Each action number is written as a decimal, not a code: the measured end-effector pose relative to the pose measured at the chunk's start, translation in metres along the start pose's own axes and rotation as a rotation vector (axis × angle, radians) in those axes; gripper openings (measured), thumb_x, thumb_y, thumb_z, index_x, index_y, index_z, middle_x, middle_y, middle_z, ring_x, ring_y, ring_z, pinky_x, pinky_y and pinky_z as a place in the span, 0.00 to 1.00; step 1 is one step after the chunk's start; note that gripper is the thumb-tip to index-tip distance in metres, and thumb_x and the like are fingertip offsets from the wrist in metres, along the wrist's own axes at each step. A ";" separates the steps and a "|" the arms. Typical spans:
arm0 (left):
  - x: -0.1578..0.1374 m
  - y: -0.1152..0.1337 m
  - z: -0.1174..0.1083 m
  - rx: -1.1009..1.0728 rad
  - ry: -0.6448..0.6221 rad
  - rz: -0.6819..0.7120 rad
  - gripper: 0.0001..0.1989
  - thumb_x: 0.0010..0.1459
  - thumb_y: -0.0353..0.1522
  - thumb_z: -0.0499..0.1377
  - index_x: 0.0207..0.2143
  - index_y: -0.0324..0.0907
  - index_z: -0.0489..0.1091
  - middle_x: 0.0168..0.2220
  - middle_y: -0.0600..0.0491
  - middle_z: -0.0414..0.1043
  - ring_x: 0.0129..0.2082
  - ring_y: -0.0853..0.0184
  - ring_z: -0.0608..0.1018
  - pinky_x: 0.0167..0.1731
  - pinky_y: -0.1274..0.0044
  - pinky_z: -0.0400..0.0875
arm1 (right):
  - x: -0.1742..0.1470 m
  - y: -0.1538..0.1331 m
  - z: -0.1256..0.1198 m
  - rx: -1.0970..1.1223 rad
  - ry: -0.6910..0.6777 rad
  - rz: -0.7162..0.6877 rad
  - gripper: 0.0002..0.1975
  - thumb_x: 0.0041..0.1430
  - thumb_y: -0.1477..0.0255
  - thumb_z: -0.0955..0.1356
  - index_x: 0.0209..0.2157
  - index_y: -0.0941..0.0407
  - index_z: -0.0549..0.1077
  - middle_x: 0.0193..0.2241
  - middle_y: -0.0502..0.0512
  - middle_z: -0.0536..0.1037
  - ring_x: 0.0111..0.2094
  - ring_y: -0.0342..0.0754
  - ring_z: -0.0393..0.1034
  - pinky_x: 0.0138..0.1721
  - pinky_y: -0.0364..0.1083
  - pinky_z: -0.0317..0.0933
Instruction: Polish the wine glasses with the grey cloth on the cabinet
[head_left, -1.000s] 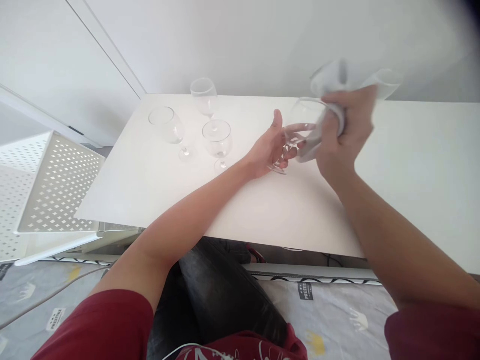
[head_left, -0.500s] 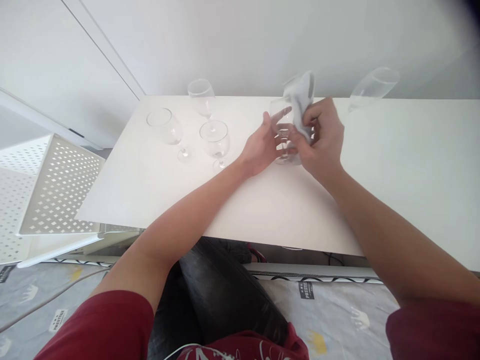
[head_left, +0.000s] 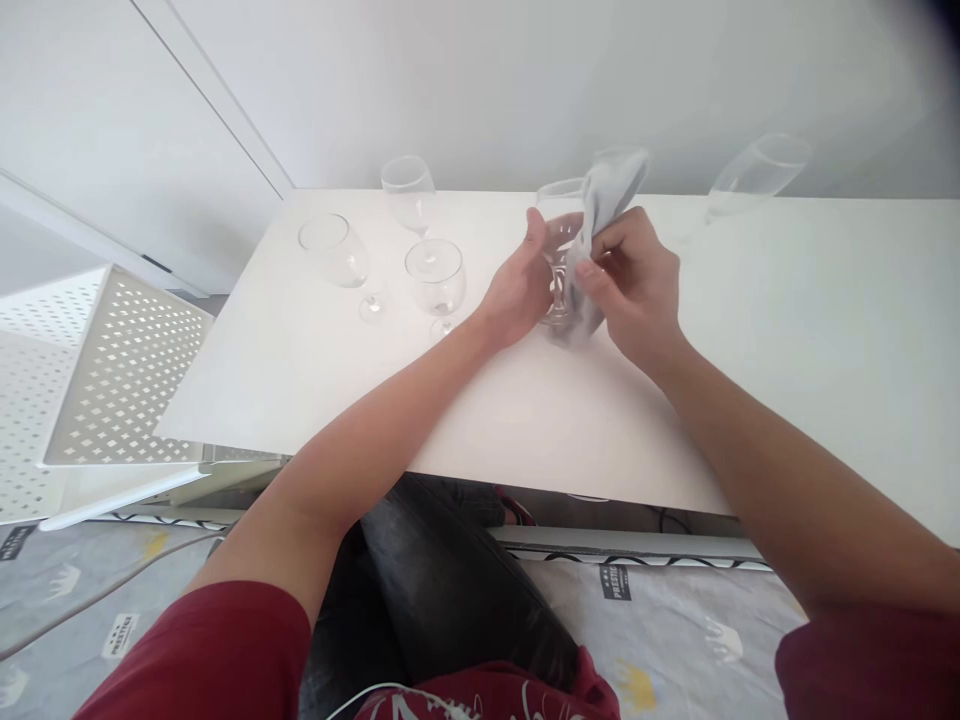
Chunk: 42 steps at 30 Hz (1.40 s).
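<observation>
Over the white table, my left hand (head_left: 525, 280) wraps round a clear stemmed glass (head_left: 556, 192), with the thumb up along its near left side. My right hand (head_left: 637, 270) pinches a pale grey cloth (head_left: 589, 240) between thumb and fingers. The cloth drapes down the right side of the glass and partly hides its bowl and stem. To the left of my hands stand three other stemmed glasses: a front one (head_left: 435, 278), a back one (head_left: 409, 192) and a left one (head_left: 335, 250).
A tall narrow glass (head_left: 757, 172) stands at the table's back right, near the wall (head_left: 510, 90). The white table (head_left: 810, 350) spans the width before me. White perforated shelving (head_left: 124, 375) lies past its left edge.
The cloth has shifted and now hangs lower along the glass, with its upper end tilted to the right. My left fingers have closed in more around the glass.
</observation>
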<state>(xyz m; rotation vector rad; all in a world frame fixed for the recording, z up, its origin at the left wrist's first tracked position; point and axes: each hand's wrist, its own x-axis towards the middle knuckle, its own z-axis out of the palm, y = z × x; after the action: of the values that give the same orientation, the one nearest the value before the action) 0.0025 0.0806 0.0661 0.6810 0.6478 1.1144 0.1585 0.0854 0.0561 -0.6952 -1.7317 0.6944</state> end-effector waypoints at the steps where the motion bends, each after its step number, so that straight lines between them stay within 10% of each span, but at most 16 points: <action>1: 0.000 0.001 0.000 0.003 -0.022 0.039 0.28 0.72 0.56 0.48 0.62 0.53 0.72 0.50 0.49 0.81 0.62 0.54 0.76 0.63 0.62 0.73 | 0.000 0.002 0.000 0.047 -0.014 0.059 0.19 0.68 0.49 0.72 0.33 0.50 0.72 0.40 0.55 0.71 0.43 0.56 0.71 0.43 0.59 0.72; 11: 0.007 0.001 -0.015 0.187 -0.289 0.318 0.17 0.77 0.41 0.48 0.56 0.60 0.76 0.61 0.60 0.77 0.66 0.57 0.71 0.65 0.68 0.68 | 0.004 -0.004 -0.009 0.274 -0.171 0.458 0.23 0.59 0.56 0.80 0.52 0.48 0.77 0.44 0.55 0.81 0.51 0.61 0.77 0.53 0.62 0.75; 23: 0.012 -0.002 -0.019 0.094 -0.247 0.213 0.09 0.73 0.38 0.57 0.49 0.54 0.77 0.58 0.58 0.81 0.66 0.55 0.72 0.70 0.60 0.62 | 0.008 -0.009 -0.011 0.382 -0.325 0.681 0.23 0.56 0.50 0.78 0.39 0.52 0.75 0.36 0.59 0.78 0.41 0.62 0.77 0.40 0.61 0.77; 29: 0.014 -0.008 -0.020 0.171 -0.159 0.417 0.13 0.71 0.40 0.62 0.55 0.52 0.73 0.58 0.59 0.78 0.70 0.57 0.71 0.71 0.60 0.62 | 0.003 0.001 -0.002 -0.040 -0.097 0.494 0.21 0.58 0.53 0.79 0.40 0.50 0.72 0.32 0.54 0.77 0.36 0.59 0.75 0.41 0.62 0.76; 36: 0.017 -0.004 -0.024 0.134 -0.192 0.267 0.08 0.72 0.40 0.58 0.49 0.57 0.76 0.59 0.59 0.80 0.67 0.54 0.72 0.71 0.62 0.63 | 0.006 -0.005 -0.011 0.390 -0.350 0.726 0.28 0.62 0.41 0.73 0.33 0.53 0.73 0.30 0.58 0.76 0.31 0.60 0.77 0.31 0.59 0.76; 42: 0.010 -0.005 -0.018 0.175 -0.141 0.298 0.13 0.69 0.41 0.64 0.53 0.49 0.76 0.57 0.57 0.80 0.71 0.56 0.71 0.74 0.59 0.63 | 0.000 0.003 0.004 0.113 -0.096 0.482 0.26 0.56 0.47 0.79 0.43 0.50 0.72 0.37 0.55 0.78 0.45 0.61 0.78 0.43 0.58 0.79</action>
<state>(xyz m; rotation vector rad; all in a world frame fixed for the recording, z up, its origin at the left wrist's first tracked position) -0.0052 0.0919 0.0494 1.0227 0.5377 1.2789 0.1551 0.0869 0.0530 -1.0268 -1.6059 1.1627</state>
